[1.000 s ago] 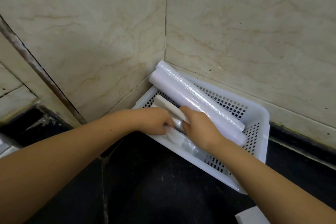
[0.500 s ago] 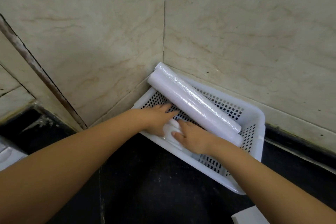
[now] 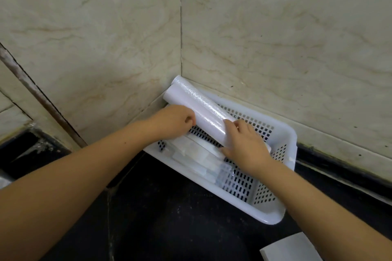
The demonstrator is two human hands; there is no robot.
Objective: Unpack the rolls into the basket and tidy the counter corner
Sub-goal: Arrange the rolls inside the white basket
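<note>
The left hand (image 3: pixel 172 122) reaches in from the near left with its bare forearm stretched across the dark surface (image 3: pixel 169 218); its fingers are curled inward in a loose fist beside the far end of the front roll (image 3: pixel 203 115), and whether they grip it cannot be told. The right hand (image 3: pixel 247 144) comes from the near right, palm down, fingers laid together over the near end of the same roll, thumb tucked under its near side, clasping it.

Two rolls lie side by side across the basket (image 3: pixel 286 140), their far ends sticking out over its rim into the wall corner; the back roll (image 3: pixel 186 89) shows crinkled, shiny film. Flat clear-wrapped packs (image 3: pixel 197 154) lie in the basket just near the rolls.

The basket is white plastic, rectangular with rounded corners and perforated walls and floor, set diagonally into the corner. The wall tiles (image 3: pixel 275 38) are glossy beige with brown veining. A pale flat block (image 3: pixel 290 248) sits on the speckled black surface at the near right.
</note>
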